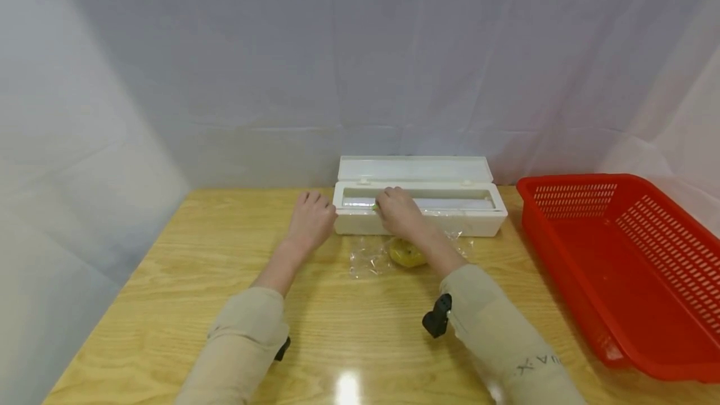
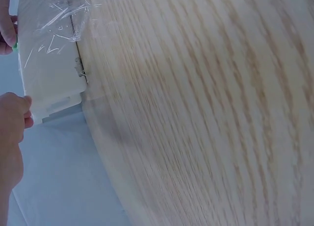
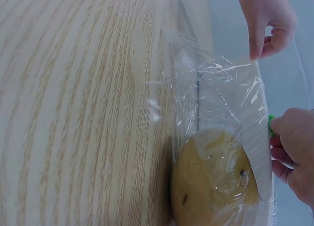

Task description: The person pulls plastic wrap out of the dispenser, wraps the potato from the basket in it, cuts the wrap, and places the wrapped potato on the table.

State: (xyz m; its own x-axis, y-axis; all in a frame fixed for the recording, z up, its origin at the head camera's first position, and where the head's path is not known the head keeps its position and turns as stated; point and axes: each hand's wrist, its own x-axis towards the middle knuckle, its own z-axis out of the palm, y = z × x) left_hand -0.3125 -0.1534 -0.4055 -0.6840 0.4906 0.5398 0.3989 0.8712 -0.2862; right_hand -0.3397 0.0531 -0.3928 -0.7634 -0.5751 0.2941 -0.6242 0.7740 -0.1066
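A white cling film dispenser box (image 1: 354, 225) lies across the table with its lid raised at the back. My left hand (image 1: 311, 220) grips its front left corner between thumb and fingers. At the front rim, my right hand (image 1: 399, 211) pinches a small green slide cutter (image 3: 271, 124). Clear cling film (image 1: 367, 260) hangs from the rim over the box's front and onto the table. Under the film, against the front of the box, is a yellow-brown potato (image 3: 208, 179) with dark spots. My right forearm partly covers the potato in the head view.
To the right stands a large red plastic basket (image 1: 585, 311) with slotted walls. The wooden table (image 1: 337, 324) reaches toward me, with a pale cloth (image 1: 270, 67) hanging behind it. A black wrist camera (image 1: 437, 316) sits at my right sleeve.
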